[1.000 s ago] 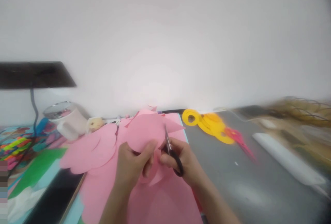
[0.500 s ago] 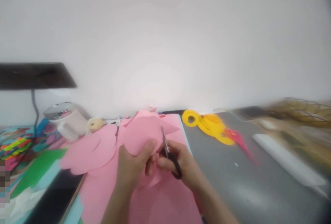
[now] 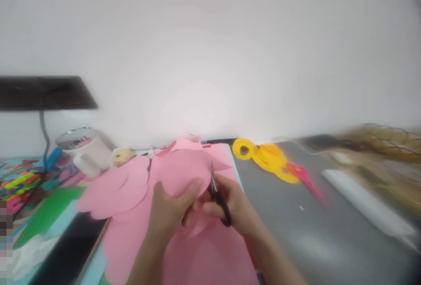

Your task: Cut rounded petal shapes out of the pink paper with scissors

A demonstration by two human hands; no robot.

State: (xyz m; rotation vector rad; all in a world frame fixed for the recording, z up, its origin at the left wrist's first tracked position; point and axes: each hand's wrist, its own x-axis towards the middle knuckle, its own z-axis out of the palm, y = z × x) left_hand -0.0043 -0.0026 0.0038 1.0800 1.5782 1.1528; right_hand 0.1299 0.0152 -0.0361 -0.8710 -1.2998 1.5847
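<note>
My left hand (image 3: 174, 206) pinches a rounded piece of pink paper (image 3: 180, 169) between thumb and fingers. Black-handled scissors (image 3: 222, 206) are in my right hand (image 3: 228, 199), their blades pointing up at the right edge of that paper. Beneath both hands lie large pink sheets (image 3: 210, 258). A scalloped pink cutout (image 3: 115, 188) rests to the left of my left hand. The fingertips under the paper are partly hidden.
A white mug (image 3: 94, 155) stands at the back left near a dark panel (image 3: 46, 94). Yellow paper shapes (image 3: 269, 158) and pink-red scissors (image 3: 305, 179) lie on the grey table (image 3: 296, 241). A long white object (image 3: 365, 201) is further right.
The scissors and my right hand have shifted slightly right, and the blades look closer together. The pink paper in my left hand has tilted, its right edge now further right.
</note>
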